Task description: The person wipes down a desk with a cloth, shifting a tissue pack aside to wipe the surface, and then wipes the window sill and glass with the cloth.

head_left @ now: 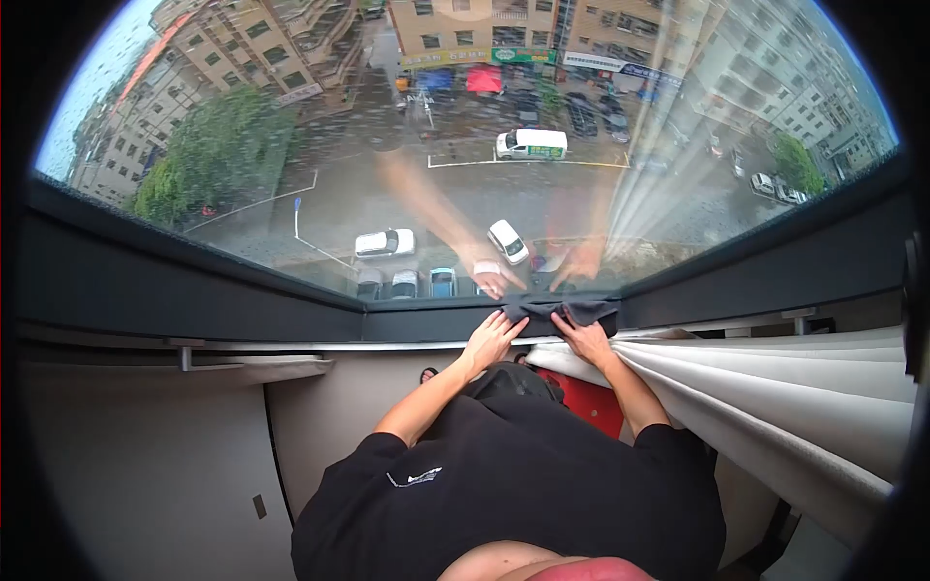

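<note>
A dark grey cloth [542,315] lies bunched along the window's lower frame, in the middle of the head view. My left hand [494,339] is on its left end, fingers over the fabric and thumb towards the right. On the other end, my right hand [585,341] grips the cloth, with folds gathered around the fingers. The two hands are a short way apart, and cloth spans the space between them. Parts of the fingertips are hidden in the folds. Both hands are mirrored in the window glass [387,203].
The dark window frame [242,290] runs across in front of me. A pale curtain [775,378] hangs at the right, close to my right forearm. Something red [593,405] is below on the right. Outside, far beneath, are a wet street and parked cars.
</note>
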{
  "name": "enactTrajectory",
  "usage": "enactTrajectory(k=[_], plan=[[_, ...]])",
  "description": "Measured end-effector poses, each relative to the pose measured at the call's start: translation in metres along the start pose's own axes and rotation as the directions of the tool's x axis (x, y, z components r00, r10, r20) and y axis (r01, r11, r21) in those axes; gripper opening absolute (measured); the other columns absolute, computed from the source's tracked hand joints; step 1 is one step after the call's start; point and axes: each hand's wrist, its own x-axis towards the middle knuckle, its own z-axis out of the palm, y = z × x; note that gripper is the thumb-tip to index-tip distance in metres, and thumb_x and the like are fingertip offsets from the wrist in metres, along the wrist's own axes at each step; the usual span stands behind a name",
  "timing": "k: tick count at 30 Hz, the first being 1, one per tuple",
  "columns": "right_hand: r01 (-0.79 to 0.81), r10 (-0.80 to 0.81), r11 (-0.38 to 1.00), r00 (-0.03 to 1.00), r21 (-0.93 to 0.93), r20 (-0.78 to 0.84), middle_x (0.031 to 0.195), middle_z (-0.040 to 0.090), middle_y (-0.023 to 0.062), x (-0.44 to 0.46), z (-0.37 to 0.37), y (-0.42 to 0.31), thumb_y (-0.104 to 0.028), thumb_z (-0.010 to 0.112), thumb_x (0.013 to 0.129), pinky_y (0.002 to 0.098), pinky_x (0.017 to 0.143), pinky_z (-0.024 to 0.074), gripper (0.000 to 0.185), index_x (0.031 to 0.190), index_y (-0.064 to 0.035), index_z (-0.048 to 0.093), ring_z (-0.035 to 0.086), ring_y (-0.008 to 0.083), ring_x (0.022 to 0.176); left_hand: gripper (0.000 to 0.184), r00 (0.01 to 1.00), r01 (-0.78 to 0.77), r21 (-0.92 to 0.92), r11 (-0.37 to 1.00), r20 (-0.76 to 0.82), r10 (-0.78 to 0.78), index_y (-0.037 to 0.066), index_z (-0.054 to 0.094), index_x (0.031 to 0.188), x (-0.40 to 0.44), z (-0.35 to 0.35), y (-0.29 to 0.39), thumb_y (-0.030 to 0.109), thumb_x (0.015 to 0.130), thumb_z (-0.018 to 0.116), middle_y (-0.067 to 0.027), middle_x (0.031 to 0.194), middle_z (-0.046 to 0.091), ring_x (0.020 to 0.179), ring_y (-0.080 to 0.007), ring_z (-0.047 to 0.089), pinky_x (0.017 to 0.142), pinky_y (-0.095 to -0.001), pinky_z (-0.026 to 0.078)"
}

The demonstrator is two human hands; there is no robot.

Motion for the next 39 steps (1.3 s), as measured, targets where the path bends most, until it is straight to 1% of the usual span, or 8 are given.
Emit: enactTrajectory(k=[6,10,12,15,22,24,31,39], plan=[[0.174,-0.171,0.984,0.984,0.042,-0.053,0.145,0.052,0.0136,0.060,-0.028,-0.058,-0.024,0.065,0.089,0.0448,0.100,0.0483,0.065,0.151,-0.0240,0.046,0.056,0.0322,0.127,0.074,0.937,0.346,0.096,0.933,0.025,-0.349,0.010,0.041,0.152,-0.054,-0.068,0.002,0.014,0.082,0.065,-0.0154,0.139,0.055,0.135,-0.0312,0.047,0.120,-0.0453,0.027],[0.042,-0.124,0.957,0.953,0.287,0.276,0.138,0.058,0.0166,0.143,-0.020,-0.165,-0.016,0.062,0.086,0.0430,0.089,0.0544,0.073,0.155,-0.0232,0.039,0.066,0.0325,0.113,0.084,0.730,0.645,0.272,0.714,0.060,-0.681,0.004,0.030,0.156,-0.134,-0.085,-0.028,0.019,0.083,0.068,-0.0165,0.143,0.049,0.138,-0.0333,0.041,0.121,-0.0452,0.023],[0.228,-0.237,0.939,0.971,0.258,0.002,0.118,0.069,0.0183,0.173,0.014,-0.202,-0.015,0.061,0.085,0.0434,0.070,0.0571,0.079,0.158,-0.0232,0.032,0.073,0.0298,0.084,0.090,0.568,0.765,0.275,0.583,0.141,-0.811,-0.002,0.026,0.155,-0.155,-0.088,-0.038,0.025,0.082,0.071,-0.0159,0.144,0.048,0.140,-0.0322,0.039,0.122,-0.0451,0.022],[0.210,-0.223,0.935,0.975,0.285,0.016,0.071,0.069,0.0121,0.196,0.018,-0.235,-0.016,0.060,0.088,0.0415,0.058,0.0513,0.077,0.158,-0.0230,0.030,0.068,0.0281,0.058,0.093,0.650,0.717,0.235,0.656,0.115,-0.752,-0.006,0.029,0.152,-0.168,-0.077,-0.046,0.033,0.081,0.074,-0.0197,0.150,0.042,0.143,-0.0339,0.036,0.123,-0.0459,0.021],[0.370,-0.310,0.895,0.917,0.249,-0.252,0.071,0.069,0.0120,0.191,0.011,-0.204,-0.028,0.061,0.094,0.0384,0.055,0.0507,0.070,0.158,-0.0290,0.032,0.066,0.0260,0.056,0.084,0.732,0.676,0.061,0.734,0.054,-0.679,-0.008,0.031,0.150,-0.180,-0.068,-0.050,0.027,0.084,0.070,-0.0235,0.152,0.039,0.142,-0.0383,0.035,0.122,-0.0498,0.023],[0.248,-0.292,0.944,0.935,0.218,0.199,0.092,0.073,0.0126,0.181,-0.009,-0.189,-0.034,0.062,0.096,0.0371,0.061,0.0543,0.069,0.158,-0.0298,0.031,0.069,0.0253,0.064,0.083,0.746,0.663,0.060,0.746,0.014,-0.665,-0.010,0.031,0.150,-0.174,-0.073,-0.048,0.025,0.085,0.069,-0.0221,0.152,0.039,0.140,-0.0393,0.037,0.122,-0.0497,0.024],[0.326,-0.333,0.925,0.943,0.195,0.000,0.139,0.060,0.0091,0.159,-0.068,-0.161,-0.036,0.066,0.092,0.0419,0.107,0.0439,0.071,0.156,-0.0274,0.037,0.062,0.0261,0.121,0.084,0.875,0.476,-0.079,0.876,-0.065,-0.480,0.011,0.031,0.157,-0.125,-0.135,-0.030,0.023,0.084,0.071,-0.0204,0.119,0.063,0.121,-0.0452,0.052,0.116,-0.0578,0.032],[-0.031,-0.039,0.988,0.897,0.150,0.440,0.132,0.064,0.0151,0.128,-0.199,-0.124,-0.037,0.065,0.092,0.0429,0.103,0.0465,0.070,0.156,-0.0322,0.037,0.067,0.0315,0.112,0.086,0.974,0.220,-0.107,0.969,-0.030,-0.225,0.009,0.037,0.155,-0.068,-0.224,-0.006,0.028,0.080,0.075,-0.0198,0.120,0.062,0.121,-0.0431,0.053,0.116,-0.0579,0.029]])
